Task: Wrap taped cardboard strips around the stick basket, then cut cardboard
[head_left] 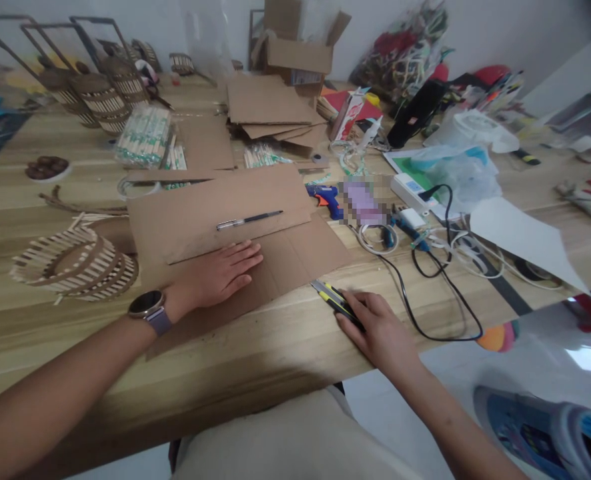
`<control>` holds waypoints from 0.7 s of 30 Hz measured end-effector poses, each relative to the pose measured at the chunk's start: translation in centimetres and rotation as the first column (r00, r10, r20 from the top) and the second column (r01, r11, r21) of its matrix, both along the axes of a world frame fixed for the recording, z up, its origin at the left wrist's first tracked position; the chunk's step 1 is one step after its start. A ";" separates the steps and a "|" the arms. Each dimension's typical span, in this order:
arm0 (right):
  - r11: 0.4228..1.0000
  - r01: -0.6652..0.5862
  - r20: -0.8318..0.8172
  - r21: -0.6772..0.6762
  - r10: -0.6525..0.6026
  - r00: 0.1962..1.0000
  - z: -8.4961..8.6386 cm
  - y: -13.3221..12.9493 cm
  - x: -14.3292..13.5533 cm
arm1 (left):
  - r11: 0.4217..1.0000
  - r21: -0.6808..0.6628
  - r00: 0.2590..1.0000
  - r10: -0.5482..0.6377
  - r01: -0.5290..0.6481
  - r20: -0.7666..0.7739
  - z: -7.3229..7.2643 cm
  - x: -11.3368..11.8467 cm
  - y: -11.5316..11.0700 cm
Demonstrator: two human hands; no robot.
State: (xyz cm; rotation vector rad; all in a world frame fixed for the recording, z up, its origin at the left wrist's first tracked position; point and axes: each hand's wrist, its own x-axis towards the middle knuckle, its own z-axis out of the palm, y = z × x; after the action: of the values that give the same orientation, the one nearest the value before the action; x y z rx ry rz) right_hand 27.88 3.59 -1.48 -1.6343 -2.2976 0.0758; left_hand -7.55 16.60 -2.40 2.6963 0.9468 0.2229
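Note:
My left hand [220,272] lies flat with its fingers spread on a brown cardboard sheet [295,260], just below the edge of an upper cardboard piece [185,213]. A pen [249,220] rests on that upper piece, beyond my fingertips. In my right hand [375,323] is a yellow and black utility knife [336,301], held low over the table beside the sheet's right edge. The knife's tip points up and left, near the cardboard.
A round stick basket [75,263] stands at the left. Right of the cardboard are a blue glue gun [327,200], a power strip [413,192] and looped cables [400,280]. Stacked cardboard [268,100] and packs of sticks [143,137] lie behind. The table's front edge is near me.

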 end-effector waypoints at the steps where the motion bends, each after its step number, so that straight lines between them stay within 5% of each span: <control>1: 1.000 -0.014 0.000 0.002 0.014 1.000 0.0 0.0 0.1 | 1.000 0.001 1.000 0.001 -0.001 -0.006 0.0 0.0 0.0; 21: 0.996 -0.076 0.044 0.053 0.073 0.996 0.2 -1.0 -2.5 | 1.000 0.010 1.000 0.008 -0.008 -0.018 0.5 0.5 -0.2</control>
State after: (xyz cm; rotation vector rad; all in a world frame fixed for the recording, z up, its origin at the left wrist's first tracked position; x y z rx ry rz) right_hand 25.40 2.60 -1.27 -1.5374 -2.3700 -0.0045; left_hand -7.09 16.36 -1.88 2.7087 0.9649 0.2054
